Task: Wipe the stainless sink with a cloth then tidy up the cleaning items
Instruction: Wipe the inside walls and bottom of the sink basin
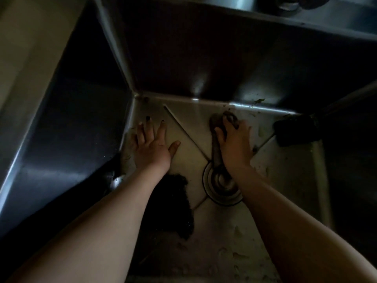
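Both bare arms reach deep into a dim stainless sink. The left hand lies flat on the basin floor, fingers spread wide, gripping nothing. The right hand presses down on a brownish cloth — its grip closed over it — just above the round drain. A dark scouring pad lies beneath the left forearm; another dark pad sits at the right wall.
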Tool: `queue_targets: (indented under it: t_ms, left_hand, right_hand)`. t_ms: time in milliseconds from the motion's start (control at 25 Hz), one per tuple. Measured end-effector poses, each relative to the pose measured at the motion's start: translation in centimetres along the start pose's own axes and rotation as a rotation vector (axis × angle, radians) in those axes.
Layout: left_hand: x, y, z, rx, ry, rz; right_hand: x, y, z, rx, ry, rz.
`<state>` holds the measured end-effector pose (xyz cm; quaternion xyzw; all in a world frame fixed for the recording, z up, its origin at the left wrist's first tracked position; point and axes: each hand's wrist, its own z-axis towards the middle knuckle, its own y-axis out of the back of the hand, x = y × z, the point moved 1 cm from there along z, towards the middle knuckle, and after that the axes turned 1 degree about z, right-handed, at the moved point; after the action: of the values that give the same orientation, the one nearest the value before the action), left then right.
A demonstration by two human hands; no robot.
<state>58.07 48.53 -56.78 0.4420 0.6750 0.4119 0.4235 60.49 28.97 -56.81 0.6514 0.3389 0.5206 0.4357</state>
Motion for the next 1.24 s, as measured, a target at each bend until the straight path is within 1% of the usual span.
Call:
queue_targets:
  t_ms: [80,120,280,400,560,640,680,800,880,960,1000,1120,1200,1240]
  left_hand:
    - [0.0,0.0,0.1,0.000,0.000,0.003]
    - [-0.1,0.0,0.1,0.006,0.001,0.006]
    - [-0.4,0.0,0.2,0.036,0.005,0.016]
    - [-0.4,0.2,0.4,0.040,-0.006,0.017]
    - [-0.1,0.3,0.3,0.037,-0.009,0.014]
    - [-0.1,0.4,0.4,0.032,-0.009,0.024]
    - [-0.1,0.4,0.4,0.030,-0.010,0.038]
    - [-0.5,0.6,0.3,0.022,-0.010,0.077]
    - [-1.0,0.8,0.1,-0.010,-0.002,0.053]
    - [-2.1,1.1,-0.1,-0.056,-0.024,0.034]
    - [-2.9,1.2,-0.2,-0.067,-0.068,0.023]
    - [-6.9,0.9,0.3,-0.033,-0.281,-0.020]
    - [-9.5,0.2,0.7,-0.003,-0.369,-0.023]
    - [-10.3,-0.2,0.8,0.005,-0.380,-0.020]
  right_hand:
    - [-0.1,0.1,-1.9,-0.005,-0.034,-0.132]
    - [0.3,0.0,-2.4,0.003,-0.017,-0.182]
    - [3.2,-0.8,-2.3,0.078,0.243,-0.242]
    - [4.0,-1.2,-0.6,0.047,0.362,-0.215]
    - [2.9,-0.3,2.8,0.001,0.296,-0.172]
    - [1.5,0.4,3.5,-0.031,0.250,-0.195]
    - [0.8,0.8,3.4,-0.057,0.200,-0.204]
    - [-1.1,1.5,1.6,-0.092,-0.041,-0.195]
    - [-2.0,1.8,-0.3,-0.074,-0.113,-0.229]
    - [-2.8,2.0,-2.5,-0.065,-0.118,-0.237]
    - [-3.1,2.1,-3.5,-0.051,-0.122,-0.234]
    - [-3.3,1.9,-4.9,0.009,-0.121,-0.268]
    - [-3.4,2.0,-4.3,0.029,-0.026,-0.278]
    - [-3.4,2.2,-3.7,0.040,0.024,-0.262]
